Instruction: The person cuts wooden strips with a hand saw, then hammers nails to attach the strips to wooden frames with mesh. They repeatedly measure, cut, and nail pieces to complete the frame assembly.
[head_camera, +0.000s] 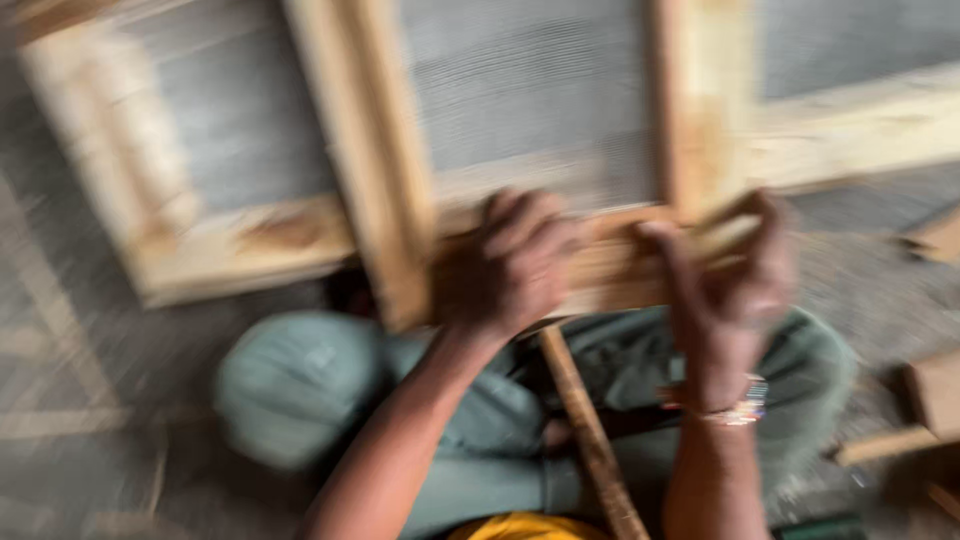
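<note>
Gripping: I'm curling my left hand (510, 262) over the wooden frame (380, 150)'s bottom rail, right hand (730, 280) pinching a thin wood strip (725, 232). Heavy blur; the strip may be slipping off its seat.

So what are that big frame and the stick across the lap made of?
The frame looks like pale, unfinished wood, with raw yellowish faces and brown patches. The stick looks like darker brown wood, possibly a tool handle; blur hides any grain.

Grey floor (80, 400): wooden frame (370, 170), wood scraps (935, 240) lying on it.
</note>
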